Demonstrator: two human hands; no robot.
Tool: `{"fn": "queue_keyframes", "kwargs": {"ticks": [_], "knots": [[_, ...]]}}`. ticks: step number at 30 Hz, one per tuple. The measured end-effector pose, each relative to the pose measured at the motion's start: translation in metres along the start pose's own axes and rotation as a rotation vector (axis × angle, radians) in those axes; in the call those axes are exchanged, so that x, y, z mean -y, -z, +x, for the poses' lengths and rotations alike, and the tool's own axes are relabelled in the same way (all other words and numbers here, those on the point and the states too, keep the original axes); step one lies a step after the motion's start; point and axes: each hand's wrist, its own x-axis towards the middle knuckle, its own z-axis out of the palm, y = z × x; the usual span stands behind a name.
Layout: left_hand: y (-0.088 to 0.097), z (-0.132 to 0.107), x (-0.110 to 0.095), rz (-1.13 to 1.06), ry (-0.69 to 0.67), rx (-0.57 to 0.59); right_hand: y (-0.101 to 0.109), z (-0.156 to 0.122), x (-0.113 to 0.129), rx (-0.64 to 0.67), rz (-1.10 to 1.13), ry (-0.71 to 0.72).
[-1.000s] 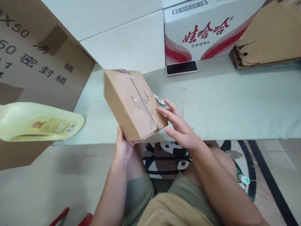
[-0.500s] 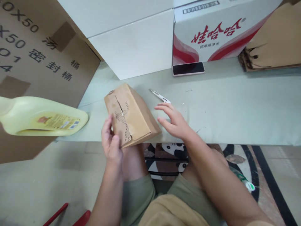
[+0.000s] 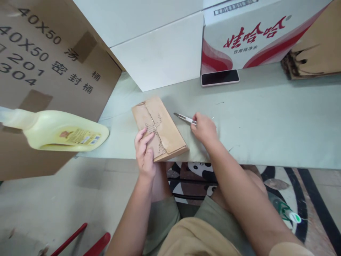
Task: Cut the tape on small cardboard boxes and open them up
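A small brown cardboard box [image 3: 162, 124] lies at the front edge of the pale green covered table. It has a torn line of tape or seam and some dark print on its top. My left hand [image 3: 144, 153] grips its near left side, with the fingers over the top face and the thumb at the near edge. Just right of the box, my right hand [image 3: 204, 128] is closed around the handle of a white craft knife [image 3: 185, 117]. The knife's blade end points left toward the box, apart from it. My palm hides the rear of the handle.
A yellow bottle [image 3: 69, 131] is at the left in front of a large printed carton [image 3: 61, 92]. White boxes [image 3: 160, 53] and a red-and-white carton [image 3: 239, 53] stand at the back. A phone [image 3: 220, 78] lies before them. Folded cardboard [image 3: 317, 46] is at far right.
My right hand has come down on the knife and closed around it. The box has been tipped flatter, with my left hand still on it. The whole view has shifted slightly.
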Motion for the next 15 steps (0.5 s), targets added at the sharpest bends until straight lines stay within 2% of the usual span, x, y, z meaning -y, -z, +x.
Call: {"fn": "queue_keyframes", "kwargs": {"ticks": [3,6,10,13,15], "knots": [[-0.003,0.000,0.000,0.001,0.000,-0.020,0.010,-0.001,-0.001,-0.007,0.228,-0.039],[-0.007,-0.001,-0.001,0.053,0.010,-0.023,0.026,-0.011,0.001,-0.115,0.482,-0.008],[-0.016,-0.002,-0.009,0.100,0.001,0.022,0.061,-0.041,0.007,-0.300,0.715,0.193],[-0.029,0.001,-0.022,0.095,-0.027,0.075,0.087,-0.065,0.008,-0.311,0.847,0.370],[-0.039,0.003,-0.032,0.085,-0.035,0.127,0.098,-0.077,0.007,-0.329,0.934,0.440]]}}
